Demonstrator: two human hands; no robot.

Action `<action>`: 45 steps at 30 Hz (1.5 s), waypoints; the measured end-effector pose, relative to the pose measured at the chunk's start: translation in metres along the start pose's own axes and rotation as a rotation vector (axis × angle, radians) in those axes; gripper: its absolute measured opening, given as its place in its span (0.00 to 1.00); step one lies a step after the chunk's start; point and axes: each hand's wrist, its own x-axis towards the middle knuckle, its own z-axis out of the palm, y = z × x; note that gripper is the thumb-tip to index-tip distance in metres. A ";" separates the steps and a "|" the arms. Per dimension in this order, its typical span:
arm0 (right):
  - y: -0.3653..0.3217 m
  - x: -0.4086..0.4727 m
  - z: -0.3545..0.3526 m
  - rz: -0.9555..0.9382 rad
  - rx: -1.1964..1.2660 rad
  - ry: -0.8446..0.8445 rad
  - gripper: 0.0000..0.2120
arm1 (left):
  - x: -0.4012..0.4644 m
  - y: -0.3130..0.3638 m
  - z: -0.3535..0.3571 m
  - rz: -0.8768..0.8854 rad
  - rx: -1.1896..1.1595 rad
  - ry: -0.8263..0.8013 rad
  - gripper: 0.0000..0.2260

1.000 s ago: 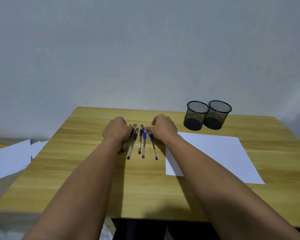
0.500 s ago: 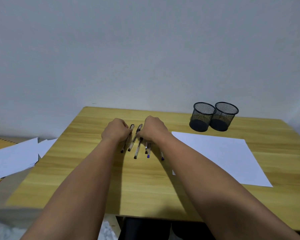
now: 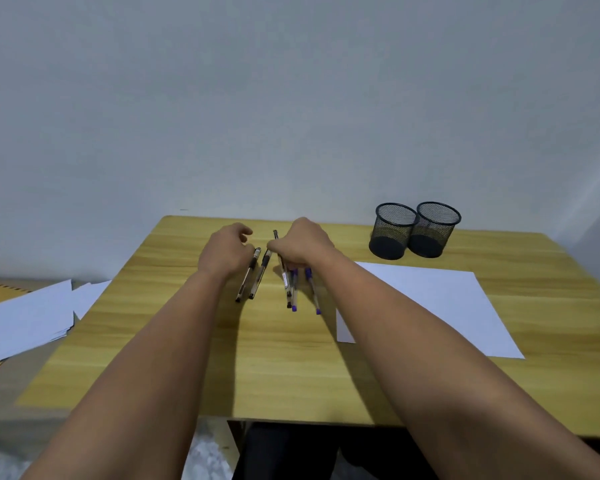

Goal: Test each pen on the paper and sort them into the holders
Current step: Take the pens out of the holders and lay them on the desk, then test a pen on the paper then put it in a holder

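- 2 mesh holders (image 3: 414,230) stand empty at the far right of the bench (image 3: 291,375); nothing is sorted.
- Paper (image 3: 430,306) lies right of the pens, unmarked.
- Right hand (image 3: 303,245) is closed on 1 black pen (image 3: 280,261); 2 blue pens (image 3: 303,289) lie beneath.
- Left hand (image 3: 224,252) rests loosely curled, holding nothing, beside 2 black pens (image 3: 253,277).
- All testing remains.

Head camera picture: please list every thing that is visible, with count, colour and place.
table: one, light wood, centre.
pens: about five, two black at left, the others, partly blue, under the right hand.
paper sheet: one, white, on the table at right.
mesh holders: two, black, far right of the table, side by side.
loose papers: several, white, off the table at left.
left hand: beside the black pens.
right hand: closed on a pen.
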 end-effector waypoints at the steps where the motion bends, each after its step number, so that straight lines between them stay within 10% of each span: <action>1: 0.001 -0.004 -0.010 0.007 0.098 -0.017 0.10 | -0.003 0.007 -0.003 0.038 -0.017 -0.007 0.19; 13: 0.063 -0.066 -0.114 -0.010 0.544 -0.246 0.08 | -0.050 0.101 -0.016 0.355 -0.112 -0.159 0.12; 26: 0.102 -0.095 -0.132 0.023 1.120 -0.011 0.11 | -0.092 0.176 0.002 0.286 -0.350 -0.386 0.10; 31: 0.124 -0.080 -0.144 0.193 1.378 0.382 0.16 | -0.090 0.166 0.007 0.130 -0.294 -0.600 0.12; 37: 0.170 -0.071 -0.156 0.096 0.806 0.611 0.14 | -0.055 0.094 0.027 0.048 -0.005 -0.171 0.08; 45: 0.204 -0.066 -0.083 -0.155 0.083 0.593 0.08 | -0.021 0.093 0.079 0.131 0.441 -0.077 0.09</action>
